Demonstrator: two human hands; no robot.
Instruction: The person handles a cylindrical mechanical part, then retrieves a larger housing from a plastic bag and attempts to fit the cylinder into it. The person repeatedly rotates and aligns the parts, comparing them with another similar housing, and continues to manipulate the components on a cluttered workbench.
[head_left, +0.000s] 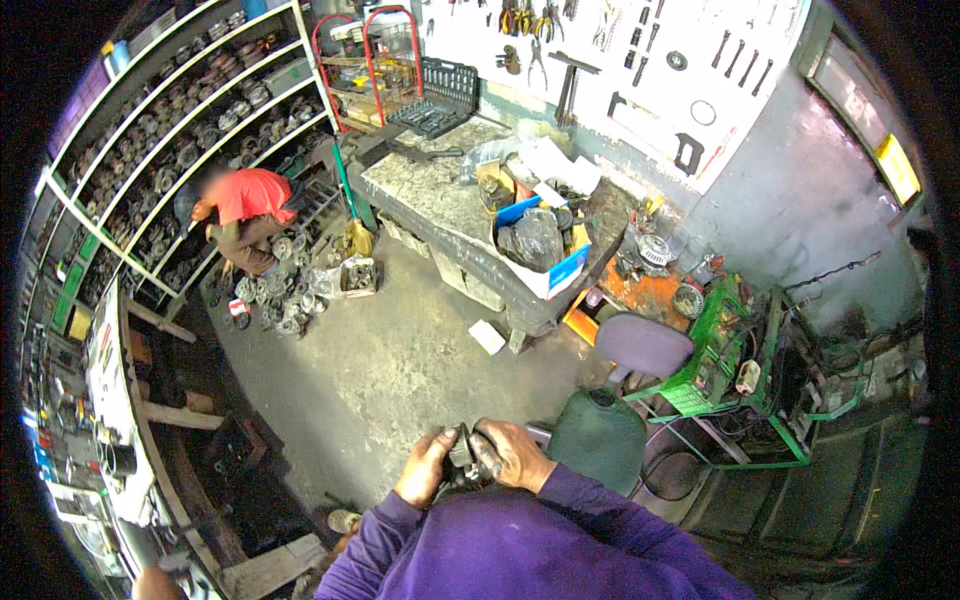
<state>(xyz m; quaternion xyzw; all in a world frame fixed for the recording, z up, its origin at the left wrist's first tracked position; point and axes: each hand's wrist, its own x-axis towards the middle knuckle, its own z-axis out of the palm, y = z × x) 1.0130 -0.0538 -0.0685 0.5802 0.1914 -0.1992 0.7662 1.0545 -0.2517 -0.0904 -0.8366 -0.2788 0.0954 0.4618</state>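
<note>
Close in front of my body, both hands grip one small dark metal part (461, 456), greyish on top and mostly covered by my fingers; its exact kind I cannot make out. My left hand (427, 466) closes on its left side, thumb up along it. From the right, my right hand (513, 455) wraps round the other side with blackened fingers. Purple sleeves cover both forearms. Just to the right of my right hand stands a chair with a dark green seat (598, 440) and a grey backrest (644, 345).
A workbench (420, 185) ahead bears a box of parts (545, 245) and a socket set (440, 97). Tools hang on a white board (640, 90). At left, a person in red (255, 195) crouches by loaded shelves and metal parts (290, 290). Green crates (700, 360) stand right.
</note>
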